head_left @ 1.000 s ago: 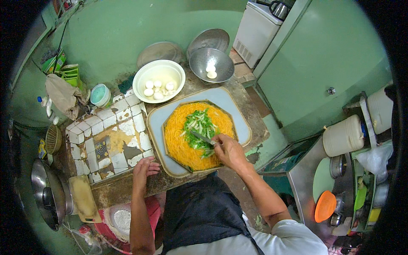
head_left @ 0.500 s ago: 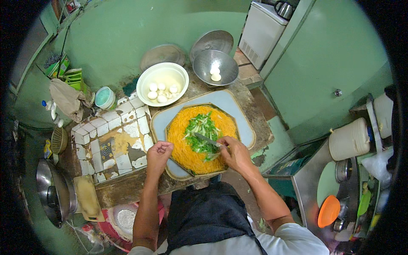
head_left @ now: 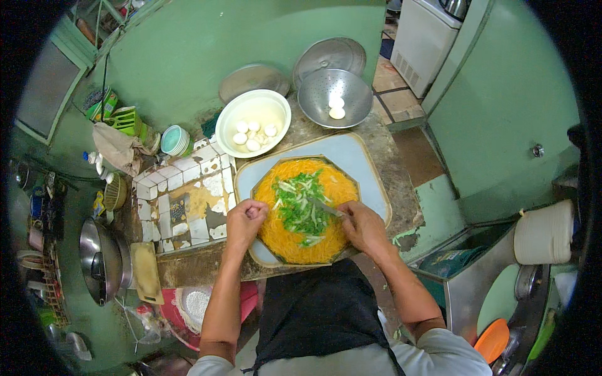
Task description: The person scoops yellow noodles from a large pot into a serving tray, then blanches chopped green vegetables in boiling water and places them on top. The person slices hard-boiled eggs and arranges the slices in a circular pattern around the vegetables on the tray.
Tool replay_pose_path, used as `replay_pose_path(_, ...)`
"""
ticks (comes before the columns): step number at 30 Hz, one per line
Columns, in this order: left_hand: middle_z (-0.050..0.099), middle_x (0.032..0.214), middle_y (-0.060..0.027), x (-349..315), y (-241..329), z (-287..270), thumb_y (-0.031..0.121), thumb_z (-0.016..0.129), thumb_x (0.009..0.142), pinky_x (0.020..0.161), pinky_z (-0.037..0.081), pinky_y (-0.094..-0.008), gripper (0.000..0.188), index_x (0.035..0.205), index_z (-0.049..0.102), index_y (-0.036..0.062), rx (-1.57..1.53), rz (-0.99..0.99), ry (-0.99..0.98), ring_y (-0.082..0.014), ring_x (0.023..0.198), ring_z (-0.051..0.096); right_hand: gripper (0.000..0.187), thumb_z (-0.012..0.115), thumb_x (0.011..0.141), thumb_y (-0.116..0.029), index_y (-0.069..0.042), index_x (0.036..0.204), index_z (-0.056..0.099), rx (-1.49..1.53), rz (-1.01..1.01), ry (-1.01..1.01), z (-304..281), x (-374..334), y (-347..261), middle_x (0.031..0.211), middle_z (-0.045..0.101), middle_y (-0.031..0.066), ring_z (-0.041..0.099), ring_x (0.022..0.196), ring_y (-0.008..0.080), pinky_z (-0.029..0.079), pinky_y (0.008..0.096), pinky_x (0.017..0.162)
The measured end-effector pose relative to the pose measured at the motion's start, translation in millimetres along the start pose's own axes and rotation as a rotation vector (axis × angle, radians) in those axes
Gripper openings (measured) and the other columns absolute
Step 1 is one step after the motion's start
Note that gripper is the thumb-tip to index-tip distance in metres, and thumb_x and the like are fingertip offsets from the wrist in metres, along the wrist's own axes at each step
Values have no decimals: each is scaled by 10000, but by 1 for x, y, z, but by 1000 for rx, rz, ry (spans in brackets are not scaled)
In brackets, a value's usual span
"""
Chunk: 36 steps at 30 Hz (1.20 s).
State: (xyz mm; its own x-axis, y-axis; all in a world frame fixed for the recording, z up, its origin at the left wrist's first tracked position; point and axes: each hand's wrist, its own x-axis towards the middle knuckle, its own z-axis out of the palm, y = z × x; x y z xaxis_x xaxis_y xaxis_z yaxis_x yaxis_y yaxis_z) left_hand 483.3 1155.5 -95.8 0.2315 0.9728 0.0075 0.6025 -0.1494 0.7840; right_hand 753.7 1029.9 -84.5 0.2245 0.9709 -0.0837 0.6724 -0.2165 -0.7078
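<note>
While right fingers (head_left: 352, 216) grip a knife (head_left: 326, 207) over greens (head_left: 297, 213), left fingers (head_left: 256, 210) curled closed, beside orange strands (head_left: 276, 237).

Wall (head_left: 200, 44), green-painted, scuffed low down; door (head_left: 501, 106), green, with round metal knob (head_left: 538, 150); pane (head_left: 50, 91), green-framed, upper left; appliance (head_left: 423, 44), white, box-shaped, stands beside brownish floor tiles (head_left: 399, 104); surface (head_left: 402, 188), worn, with chipped white tiles (head_left: 198, 229) at left; steel-sided unit (head_left: 461, 307), lower right

right hand (head_left: 364, 227): holds knife (head_left: 326, 207) over chopped greens (head_left: 301, 203) | left hand (head_left: 246, 222): curled, near orange strands' (head_left: 273, 229) left edge | far: colander (head_left: 313, 100), 2 white eggs (head_left: 337, 113)
</note>
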Motion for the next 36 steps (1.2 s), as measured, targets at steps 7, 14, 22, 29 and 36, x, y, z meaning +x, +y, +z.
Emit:
replay_pose_path(7,601,763,-75,50,21,18,156,707,791,625,477,-366,149,929,720,101,395,272,-109,-261,687,598,258,583,868,-167,-28,1083,619,146,32,-8,-6,3,22,982,652,193,634,943,355,495,418,825)
replay_pose_path(14,618,846,-93,93,30,28,159,717,744,751,489,-438,165,906,703,135,748,576,-380,-316,873,605,269,608,840,-131,-26,1088,616,262,52,12,-11,-5,38,1025,651,183,635,959,344,499,410,860)
replay_pose_path(22,647,861,-74,97,21,22,170,695,739,763,477,-423,81,800,695,116,684,613,-357,-285,884,612,262,575,888,-132,-12,1120,599,273,-54,145,23,-1,15,974,638,161,622,908,271,485,359,809)
replay_pose_path(29,664,772,-69,99,3,8,213,711,714,673,514,-387,126,746,699,91,360,479,-370,-258,726,645,234,563,906,-120,-7,1108,598,206,29,225,45,2,-23,979,628,151,614,867,266,485,366,750)
replay_pose_path(36,678,739,-83,84,-42,-19,273,735,713,656,526,-333,211,766,707,71,82,275,-385,-220,689,662,252,548,920,-137,-16,1138,577,84,90,311,77,0,-67,997,619,168,612,910,281,489,391,763)
